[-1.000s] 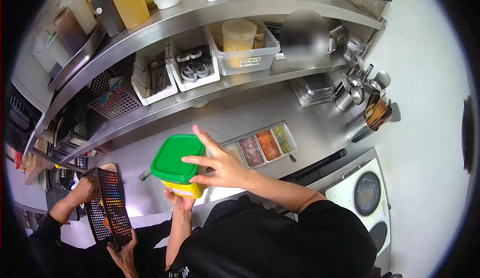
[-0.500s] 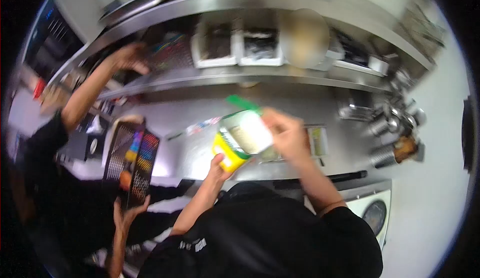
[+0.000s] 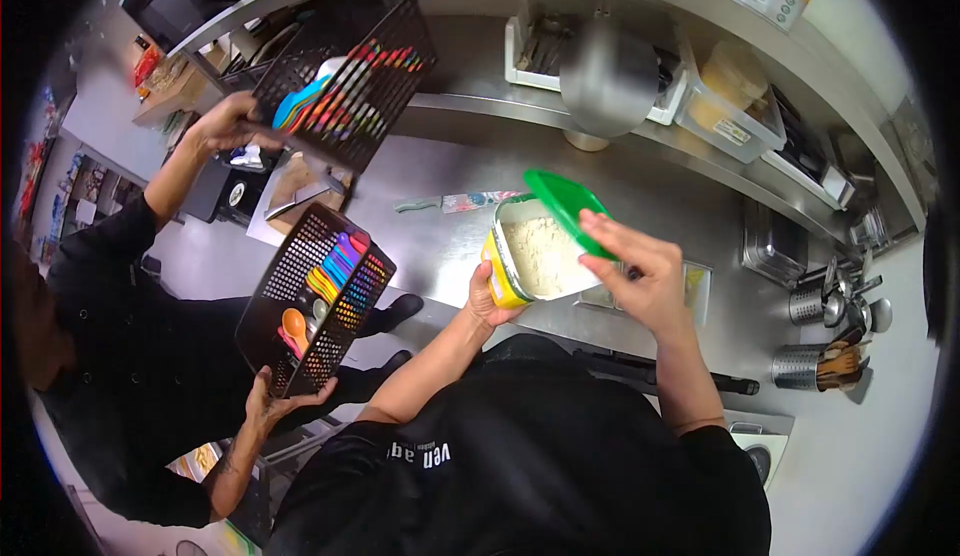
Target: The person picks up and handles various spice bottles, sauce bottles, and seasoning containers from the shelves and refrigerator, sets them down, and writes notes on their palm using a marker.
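I see the lid off the mouth of the tub, so the pale powder inside is exposed and reachable. My right hand grips the lid by its edge, tilted beside the opening; I can't tell whether they touch. My left hand is closed around the tub's lower side. Beyond that hand, a knife lies on the counter. Further left, a co-worker holds two baskets of coloured spoons.
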`<action>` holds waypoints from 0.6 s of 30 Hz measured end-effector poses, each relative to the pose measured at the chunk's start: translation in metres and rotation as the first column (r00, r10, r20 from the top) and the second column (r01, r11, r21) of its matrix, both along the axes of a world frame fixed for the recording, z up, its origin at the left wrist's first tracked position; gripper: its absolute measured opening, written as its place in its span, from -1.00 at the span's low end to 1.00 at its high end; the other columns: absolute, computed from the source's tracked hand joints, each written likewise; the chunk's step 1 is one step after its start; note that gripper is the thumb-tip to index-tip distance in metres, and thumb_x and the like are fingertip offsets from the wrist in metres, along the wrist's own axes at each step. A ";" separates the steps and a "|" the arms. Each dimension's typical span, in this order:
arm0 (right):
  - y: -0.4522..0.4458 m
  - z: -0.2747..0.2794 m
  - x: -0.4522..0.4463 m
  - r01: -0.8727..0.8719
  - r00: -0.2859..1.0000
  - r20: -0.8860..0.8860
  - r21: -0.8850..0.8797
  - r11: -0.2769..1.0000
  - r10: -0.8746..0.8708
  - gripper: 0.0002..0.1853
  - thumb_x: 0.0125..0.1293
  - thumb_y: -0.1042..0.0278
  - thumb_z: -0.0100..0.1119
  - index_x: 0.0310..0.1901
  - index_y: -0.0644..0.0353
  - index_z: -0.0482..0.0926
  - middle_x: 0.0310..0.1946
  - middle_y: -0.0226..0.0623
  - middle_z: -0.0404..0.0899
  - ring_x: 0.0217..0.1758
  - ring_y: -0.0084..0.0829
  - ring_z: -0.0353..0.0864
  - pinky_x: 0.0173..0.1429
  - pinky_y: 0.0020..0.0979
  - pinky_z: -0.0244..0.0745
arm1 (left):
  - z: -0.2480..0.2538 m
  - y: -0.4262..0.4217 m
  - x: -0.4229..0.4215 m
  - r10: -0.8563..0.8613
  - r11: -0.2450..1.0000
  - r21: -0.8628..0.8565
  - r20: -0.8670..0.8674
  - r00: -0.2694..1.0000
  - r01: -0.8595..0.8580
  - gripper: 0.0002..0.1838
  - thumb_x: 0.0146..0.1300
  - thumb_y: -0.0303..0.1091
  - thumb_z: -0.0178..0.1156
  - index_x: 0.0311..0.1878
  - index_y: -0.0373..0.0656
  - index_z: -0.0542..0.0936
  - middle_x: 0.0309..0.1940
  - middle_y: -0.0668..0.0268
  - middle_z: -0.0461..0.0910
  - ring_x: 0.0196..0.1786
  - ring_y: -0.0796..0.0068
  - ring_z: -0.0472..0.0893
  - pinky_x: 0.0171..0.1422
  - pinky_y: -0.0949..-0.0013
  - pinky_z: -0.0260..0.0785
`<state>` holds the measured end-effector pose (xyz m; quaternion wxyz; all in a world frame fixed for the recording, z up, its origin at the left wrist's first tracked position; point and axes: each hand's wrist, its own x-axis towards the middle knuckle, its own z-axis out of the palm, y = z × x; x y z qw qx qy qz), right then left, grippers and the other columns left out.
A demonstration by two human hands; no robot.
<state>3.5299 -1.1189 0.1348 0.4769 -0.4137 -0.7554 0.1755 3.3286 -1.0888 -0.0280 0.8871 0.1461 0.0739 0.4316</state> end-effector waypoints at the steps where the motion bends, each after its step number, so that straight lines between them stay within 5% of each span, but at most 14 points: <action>1: 0.002 -0.007 -0.005 -0.005 0.997 0.083 0.054 0.999 0.001 -0.63 0.09 0.28 0.43 -0.02 0.09 0.69 -0.04 -0.20 0.67 0.05 -0.21 0.66 0.09 -0.26 0.59 | 0.006 -0.001 0.000 0.014 1.000 0.000 0.013 1.000 -0.014 0.10 -0.15 0.20 0.46 0.46 0.03 0.18 0.40 0.15 0.26 0.42 0.07 0.28 0.48 -0.21 0.09; 2: 0.001 -0.010 -0.011 -0.024 0.996 0.081 0.058 0.998 0.020 -0.63 0.09 0.28 0.43 -0.02 0.09 0.69 -0.04 -0.20 0.67 0.05 -0.21 0.66 0.09 -0.26 0.59 | 0.013 -0.003 -0.001 0.007 1.000 0.003 0.024 1.000 -0.007 0.05 -0.10 0.18 0.45 0.45 0.03 0.19 0.38 0.15 0.27 0.41 0.09 0.30 0.49 -0.16 0.10; 4: -0.005 -0.015 -0.021 0.025 0.936 0.350 0.077 0.997 -0.050 -0.60 0.11 0.14 0.40 0.01 -0.01 0.67 0.03 -0.32 0.64 0.13 -0.20 0.61 0.08 -0.29 0.59 | 0.004 0.000 -0.003 0.042 0.999 0.005 -0.003 0.999 -0.042 0.03 -0.08 0.18 0.43 0.45 0.05 0.20 0.37 0.16 0.29 0.41 0.12 0.31 0.48 -0.12 0.14; 18: 0.012 -0.018 -0.040 -0.184 0.876 0.464 0.066 0.981 0.133 -0.54 0.13 0.10 0.34 0.10 -0.13 0.61 0.15 -0.42 0.57 0.21 -0.11 0.54 0.07 -0.28 0.58 | -0.001 -0.008 -0.030 0.177 0.983 -0.060 0.111 0.978 -0.171 -0.13 0.06 0.08 0.38 0.41 0.01 0.26 0.32 0.14 0.36 0.35 0.13 0.39 0.47 -0.05 0.18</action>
